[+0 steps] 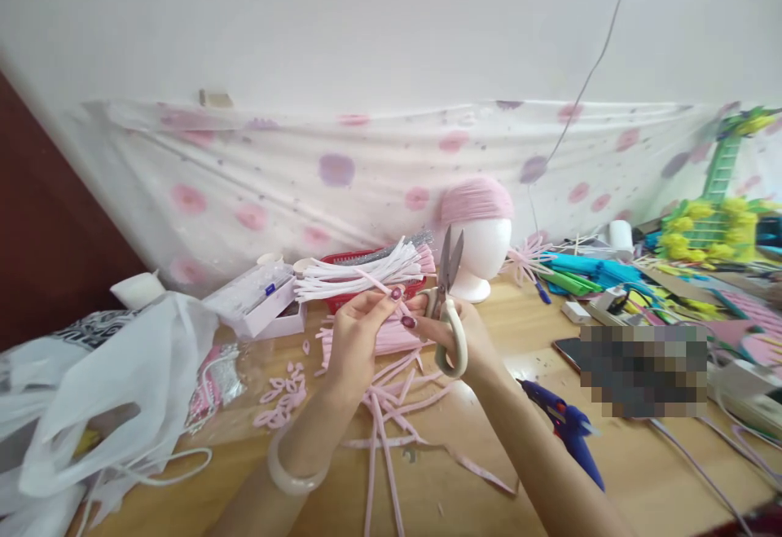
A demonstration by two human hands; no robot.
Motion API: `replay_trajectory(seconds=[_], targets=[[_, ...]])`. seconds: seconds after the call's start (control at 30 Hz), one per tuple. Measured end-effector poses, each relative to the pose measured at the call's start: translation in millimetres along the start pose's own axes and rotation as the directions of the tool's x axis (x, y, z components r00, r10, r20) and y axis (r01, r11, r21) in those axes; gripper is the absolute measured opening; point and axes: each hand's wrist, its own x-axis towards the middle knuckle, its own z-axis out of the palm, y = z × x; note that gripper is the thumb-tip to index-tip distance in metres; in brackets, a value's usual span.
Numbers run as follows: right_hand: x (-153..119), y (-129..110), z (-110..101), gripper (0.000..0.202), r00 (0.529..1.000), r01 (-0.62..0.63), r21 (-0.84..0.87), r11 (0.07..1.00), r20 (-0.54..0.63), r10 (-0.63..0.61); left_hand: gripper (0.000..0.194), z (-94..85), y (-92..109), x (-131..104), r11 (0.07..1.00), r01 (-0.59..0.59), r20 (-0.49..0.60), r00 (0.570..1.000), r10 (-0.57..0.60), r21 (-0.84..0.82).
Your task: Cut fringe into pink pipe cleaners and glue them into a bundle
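Note:
My left hand (366, 321) pinches a pink pipe cleaner (374, 279) above the middle of the table. Close beside it, my right hand (443, 329) has its thumb and fingertips at the same pink strip, with cream-handled scissors (452, 333) hooked on the hand. The scissor blades point up and stand slightly apart. Below the hands lie loose pink pipe cleaners (379, 423) and a pink bundle (391, 340). Small pink loops (282, 397) rest left of my left forearm. White pipe cleaners (342, 276) lie on a red basket (342, 302) behind.
A white foam head (485, 252) with a pink cap stands behind my right hand. Right of my forearm are a blue glue gun (565, 423) and a phone (568, 349). Plastic bags (122, 398) and a white box (253, 301) sit left. Colored craft material (599, 270) lies back right.

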Motion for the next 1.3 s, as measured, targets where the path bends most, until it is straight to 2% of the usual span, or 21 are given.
replay_trajectory(seconds=[0.2, 0.37, 0.53, 0.63, 0.73, 0.9, 1.0, 1.17, 1.23, 1.3], targets=[[-57, 14, -5, 0.031, 0.994, -0.095, -0.112, 0.989, -0.071, 0.087, 0.029, -19.7, 1, -34, 0.996, 0.035, -0.095, 0.995, -0.043, -0.083], [-97, 37, -4, 0.031, 0.989, -0.093, -0.006, 0.996, -0.118, 0.091, 0.03, -38.1, -5, -74, 0.988, 0.111, -0.11, 0.986, -0.122, -0.105], [-116, 49, 7, 0.025, 0.993, -0.103, 0.066, 0.993, -0.054, 0.107, 0.026, -40.6, -25, -114, 0.99, 0.086, -0.119, 0.988, -0.1, -0.113], [-125, 56, 11, 0.027, 0.987, -0.159, 0.125, 0.979, -0.006, 0.161, 0.025, -41.1, -39, -134, 0.988, 0.09, -0.095, 0.99, -0.103, -0.126], [-133, 65, 9, 0.028, 0.972, -0.235, 0.2, 0.951, 0.059, 0.228, 0.026, -43.5, -50, -148, 0.979, 0.147, -0.045, 0.987, -0.155, -0.142], [-139, 76, 1, 0.029, 0.926, -0.368, 0.254, 0.894, 0.189, 0.327, 0.033, -49.4, -62, -154, 0.965, 0.234, 0.009, 0.972, -0.234, -0.121], [-139, 85, -4, 0.035, 0.913, -0.394, 0.25, 0.884, 0.22, 0.345, 0.028, -55.3, -67, -148, 0.976, 0.199, -0.038, 0.978, -0.203, -0.093], [-145, 95, -20, 0.049, 0.935, -0.343, 0.219, 0.913, 0.174, 0.309, 0.021, -69.9, -67, -136, 0.992, 0.117, -0.134, 0.983, -0.123, -0.046], [-149, 90, -30, 0.046, 0.945, -0.304, 0.132, 0.943, 0.167, 0.281, 0.02, -75.4, -63, -131, 0.991, 0.136, -0.13, 0.982, -0.137, -0.014], [-150, 81, -40, 0.039, 0.963, -0.163, -0.192, 0.968, 0.185, 0.199, 0.019, -79.6, -58, -125, 0.986, 0.163, -0.114, 0.981, -0.158, 0.034]])
